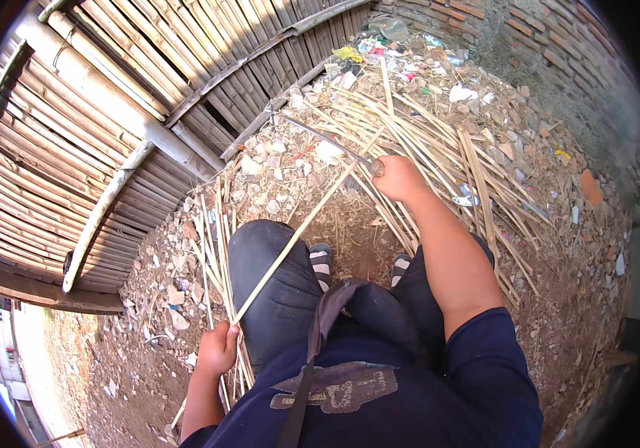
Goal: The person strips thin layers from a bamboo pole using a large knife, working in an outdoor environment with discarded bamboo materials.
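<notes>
Far L: pale bldgs (2, 336) & bright grd showed past the bamboo wall's lower edge.
Bamboo wall (36, 175): upright-ish slats, curved by lens; thick pole (103, 97) ran across, sun on parts, rest in shade.
L-side grd: rubble (178, 319), brown soil, stone bits lay nr the wall foot.
L bundle: several thin pale strips (224, 263) lay just beside the person's L leg, some passing behind the L hand.
L hand (217, 349): closed round lower end of one long pale strip (290, 249), thumb up top.
Held strip: slanted up & R, over L knee (260, 250), far end out nr the big pile.
Knife (331, 142): long, narrow, dark blade; pointed up-L, crossed held strip nr the handle; contact w/ strip couldn't be told.
Feet: striped footwear (321, 265) showed btwn dark trouser legs.
Torso: navy shirt w/ worn print, dark strap (305, 388) down the front.
R hand (400, 179): fist shut on knife handle, arm stretched fwd; hands well apart.
Big pile: loose strips (439, 149) fanned beyond & R of R hand.
Top: mixed litter, incl. yellow plastic (348, 54).
Far R: brick wall (551, 45); orange fragment (591, 188) on stony grd.
</notes>
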Demonstrator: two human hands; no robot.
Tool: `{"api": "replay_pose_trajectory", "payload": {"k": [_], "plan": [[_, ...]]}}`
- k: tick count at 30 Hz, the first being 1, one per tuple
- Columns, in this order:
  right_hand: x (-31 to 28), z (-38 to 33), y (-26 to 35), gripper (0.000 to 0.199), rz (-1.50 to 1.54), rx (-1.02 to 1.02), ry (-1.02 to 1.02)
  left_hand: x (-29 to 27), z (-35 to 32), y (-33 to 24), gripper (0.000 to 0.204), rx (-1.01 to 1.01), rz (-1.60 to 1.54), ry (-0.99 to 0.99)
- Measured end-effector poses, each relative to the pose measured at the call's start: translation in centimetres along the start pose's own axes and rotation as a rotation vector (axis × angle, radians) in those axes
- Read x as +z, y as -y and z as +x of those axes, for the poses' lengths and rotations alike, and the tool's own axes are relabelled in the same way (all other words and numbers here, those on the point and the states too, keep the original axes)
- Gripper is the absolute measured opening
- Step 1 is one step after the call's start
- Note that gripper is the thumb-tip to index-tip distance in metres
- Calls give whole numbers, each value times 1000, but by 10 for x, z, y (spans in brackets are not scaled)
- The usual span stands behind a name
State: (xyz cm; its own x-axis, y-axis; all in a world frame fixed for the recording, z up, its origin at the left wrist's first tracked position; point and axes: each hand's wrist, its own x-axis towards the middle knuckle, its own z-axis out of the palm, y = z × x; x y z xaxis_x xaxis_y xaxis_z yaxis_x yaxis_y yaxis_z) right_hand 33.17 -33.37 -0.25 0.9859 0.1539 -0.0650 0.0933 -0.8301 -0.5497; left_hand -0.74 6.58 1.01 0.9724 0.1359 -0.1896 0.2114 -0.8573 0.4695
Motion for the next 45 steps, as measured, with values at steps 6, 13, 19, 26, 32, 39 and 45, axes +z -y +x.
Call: {"api": "replay_pose_trajectory", "payload": {"k": [6, 13, 19, 26, 32, 39, 45], "plan": [[-8, -10, 25, 53, 1, -32, 66, -1, -5, 1, 38, -5, 7, -33], [-5, -16, 31, 55, -51, -97, 188, 3, 7, -44, 21, 8, -67, -174], [-5, -34, 37, 41, -85, -251, 169, 18, 15, -47, 22, 29, -17, -235], [1, -20, 17, 30, -146, -219, 146, 18, 12, -32, 32, 9, 62, -125], [-6, -33, 44, 27, -210, -280, 135, 15, 12, -26, 33, -12, 85, -62], [-25, -13, 11, 34, -95, -58, 16, 29, 14, -11, 32, -4, 159, -147], [-23, -40, 49, 38, -310, -262, 178, 24, 12, -9, 31, 46, 130, -161]]}}
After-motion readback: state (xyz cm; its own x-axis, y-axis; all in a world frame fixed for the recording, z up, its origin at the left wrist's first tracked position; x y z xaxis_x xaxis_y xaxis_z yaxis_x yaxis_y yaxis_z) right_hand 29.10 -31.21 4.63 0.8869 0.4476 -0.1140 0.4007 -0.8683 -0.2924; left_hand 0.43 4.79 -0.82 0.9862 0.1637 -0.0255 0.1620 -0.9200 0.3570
